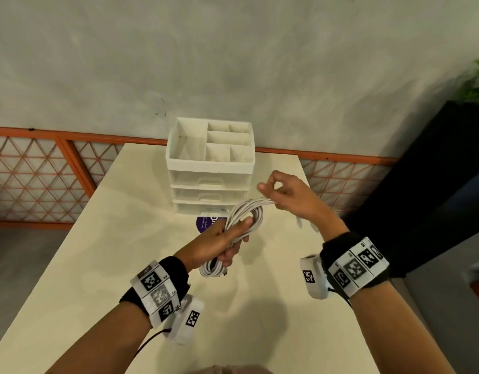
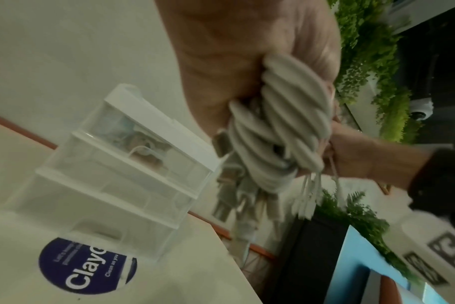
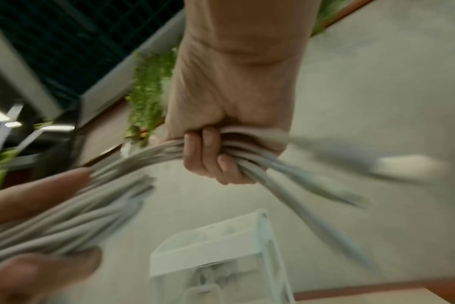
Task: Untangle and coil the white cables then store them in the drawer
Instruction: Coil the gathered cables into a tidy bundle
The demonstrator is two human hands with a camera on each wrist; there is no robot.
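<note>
— White cables (image 1: 242, 220), where are they?
— Bunched in loops above the table (image 1: 125, 238). Left hand (image 1: 219, 244) is wrapped round the coil; right hand (image 1: 284, 195) has curled fingers gripping the loose ends, just near of the drawer unit (image 1: 210, 168).
— So coiling is underway?
— Seemingly. Next: finish winding, free a hand, open a drawer; all look closed.
— Any writing?
— Purple sticker (image 2: 87, 265) reads "Clay…", partly hidden.

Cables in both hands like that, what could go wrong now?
1. The left hand grips the coil at one spot only, so the loops could spring apart.
2. The loose ends past the right hand hang free and may snag or retangle.
3. The drawers look closed, and both hands are busy.
</note>
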